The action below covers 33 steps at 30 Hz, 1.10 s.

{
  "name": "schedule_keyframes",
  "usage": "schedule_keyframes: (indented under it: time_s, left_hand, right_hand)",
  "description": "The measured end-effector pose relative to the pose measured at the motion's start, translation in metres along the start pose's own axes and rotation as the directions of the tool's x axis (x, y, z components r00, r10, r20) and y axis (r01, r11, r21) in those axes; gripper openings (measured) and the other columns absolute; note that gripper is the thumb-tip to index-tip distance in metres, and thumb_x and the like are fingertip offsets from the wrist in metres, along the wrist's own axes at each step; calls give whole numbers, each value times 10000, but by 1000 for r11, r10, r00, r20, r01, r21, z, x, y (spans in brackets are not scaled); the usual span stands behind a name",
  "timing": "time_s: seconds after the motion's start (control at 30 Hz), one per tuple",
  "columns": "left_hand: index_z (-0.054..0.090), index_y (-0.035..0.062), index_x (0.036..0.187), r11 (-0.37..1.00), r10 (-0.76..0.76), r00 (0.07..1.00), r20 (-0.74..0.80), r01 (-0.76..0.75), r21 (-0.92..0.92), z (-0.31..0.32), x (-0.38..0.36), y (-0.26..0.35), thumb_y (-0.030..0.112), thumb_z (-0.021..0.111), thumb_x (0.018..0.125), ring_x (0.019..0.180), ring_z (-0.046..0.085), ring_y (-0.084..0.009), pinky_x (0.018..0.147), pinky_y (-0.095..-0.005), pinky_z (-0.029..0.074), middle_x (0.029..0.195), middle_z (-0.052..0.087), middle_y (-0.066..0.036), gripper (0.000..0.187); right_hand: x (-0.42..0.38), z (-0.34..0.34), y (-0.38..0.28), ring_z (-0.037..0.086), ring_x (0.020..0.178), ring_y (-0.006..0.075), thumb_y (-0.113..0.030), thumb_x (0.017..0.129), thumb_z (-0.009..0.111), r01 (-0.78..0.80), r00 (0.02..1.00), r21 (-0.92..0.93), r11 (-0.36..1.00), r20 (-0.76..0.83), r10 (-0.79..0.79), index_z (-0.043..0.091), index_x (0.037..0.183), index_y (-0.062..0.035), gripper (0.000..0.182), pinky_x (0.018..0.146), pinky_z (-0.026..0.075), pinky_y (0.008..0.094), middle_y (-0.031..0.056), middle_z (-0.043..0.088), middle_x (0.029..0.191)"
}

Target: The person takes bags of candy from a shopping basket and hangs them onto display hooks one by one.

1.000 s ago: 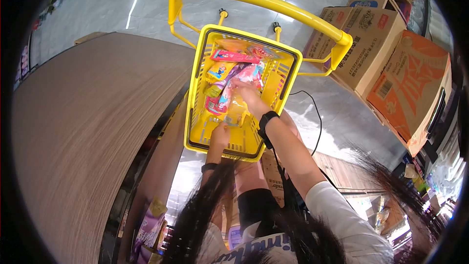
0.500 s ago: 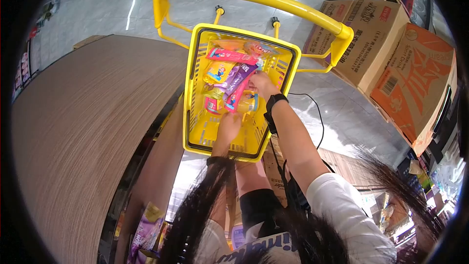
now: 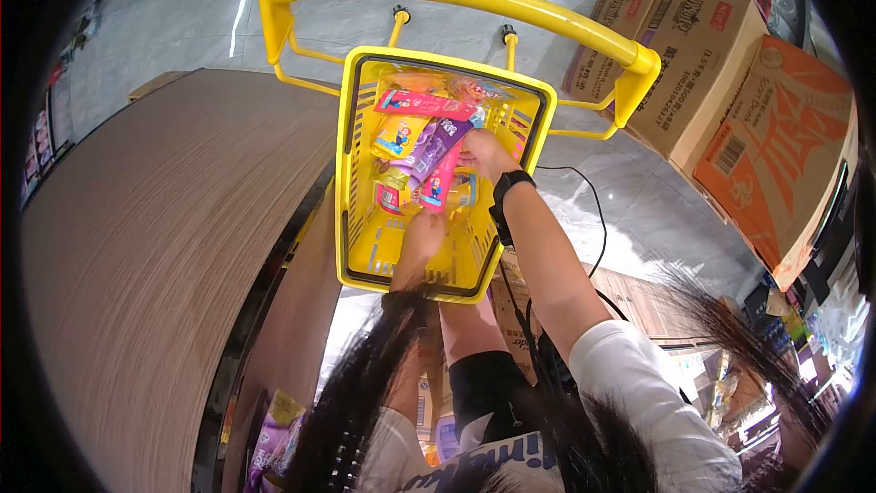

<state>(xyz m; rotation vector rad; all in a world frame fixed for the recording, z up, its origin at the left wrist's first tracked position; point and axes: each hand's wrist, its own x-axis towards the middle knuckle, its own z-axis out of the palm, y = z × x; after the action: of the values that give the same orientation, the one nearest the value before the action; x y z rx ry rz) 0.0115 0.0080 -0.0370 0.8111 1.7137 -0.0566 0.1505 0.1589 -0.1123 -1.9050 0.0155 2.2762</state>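
Observation:
A yellow shopping basket with a dark inner rim holds several bright snack packets. Inside it, my right hand, with a black watch at the wrist, has its fingers curled at the upper end of a narrow pink packet. My left hand is closed at that packet's lower end, its fingertips partly hidden. Against the pink packet lies a purple packet. Above are a yellow packet and another pink packet. A clear tub shows beside my right hand.
The basket's thick yellow handle arches over its far side. A wood-grain counter stands at left. Brown cartons and an orange carton are stacked at right. A black cable runs beside the basket over the grey tiled floor.
The basket and its packets sit slightly further left in view. The pink packet between my hands shows more of its front. Both hands stay close to it.

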Motion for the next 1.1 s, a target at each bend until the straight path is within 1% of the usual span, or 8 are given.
schedule_keyframes:
  time_s: [0.33, 0.53, 0.63, 0.67, 0.77, 0.97, 1.07, 1.1]
  left_hand:
    - [587, -2, 1015, 993, 28, 998, -53, -34, -113, -9, 0, 6, 217, 518, 882, 843, 639, -371, 729, -440, 484, 877, 652, -221, 266]
    - [594, -13, 987, 999, 22, 999, -29, -23, -35, 3, 4, -5, 225, 533, 875, 855, 639, -370, 749, -432, 485, 880, 649, -227, 270]
    - [600, 14, 967, 995, 37, 999, 8, -37, 88, 14, 11, -22, 221, 513, 890, 855, 643, -342, 757, -396, 488, 877, 661, -185, 238]
    - [602, 14, 969, 991, 49, 999, 6, -49, 126, 16, 10, -24, 219, 513, 887, 866, 640, -351, 761, -403, 487, 885, 661, -188, 238]
    - [603, 16, 987, 994, 56, 998, 10, -57, 93, 16, 7, -20, 212, 515, 880, 898, 629, -373, 773, -418, 483, 920, 662, -193, 239]
    - [599, -9, 1005, 996, 83, 996, -15, -84, -12, 5, -7, -11, 185, 525, 868, 915, 624, -386, 784, -436, 483, 947, 652, -228, 249]
    - [596, -26, 1008, 991, 128, 989, -76, -130, -23, 6, -10, -23, 170, 534, 864, 903, 626, -389, 779, -439, 486, 932, 651, -237, 251]
    - [594, -25, 1014, 990, 139, 985, -98, -140, -2, 6, -11, -30, 170, 538, 864, 899, 626, -389, 778, -435, 487, 930, 652, -235, 252]
  right_hand:
    - [1, 1, 5, 615, 859, 220, -184, 918, 429, -63, 998, 242, 968, -6, 67, 579, 1056, -114, 216, 841, 514, 421, 64, 643, 977]
    - [-14, 30, 8, 615, 749, 192, -121, 882, 434, 1, 1000, -58, 998, -4, -1, 620, 943, -73, 201, 695, 515, 348, 84, 659, 880]
    - [-50, 44, 12, 599, 700, 181, -131, 884, 442, 205, 979, -160, 966, 31, -203, 629, 873, -60, 201, 653, 490, 348, 89, 660, 888]
    - [-56, 46, 15, 582, 795, 234, -101, 864, 458, 214, 974, -231, 949, -27, -226, 655, 882, -33, 209, 741, 473, 371, 140, 650, 924]
    - [-32, 42, 63, 534, 918, 305, -53, 829, 476, 536, 699, -668, 515, 9, -715, 661, 980, -6, 243, 835, 436, 367, 197, 617, 1010]
    - [-117, 56, 51, 510, 975, 352, -20, 802, 483, 468, 792, -629, 621, -13, -610, 639, 1076, 2, 316, 877, 422, 361, 215, 568, 1035]
    - [-120, 37, 68, 557, 945, 299, -10, 812, 465, 524, 714, -658, 540, -6, -700, 625, 1105, 14, 334, 821, 453, 342, 185, 575, 1011]
    - [-118, 25, 70, 568, 935, 273, -15, 819, 465, 490, 778, -624, 609, -3, -629, 622, 1107, 22, 330, 796, 458, 327, 168, 578, 1016]
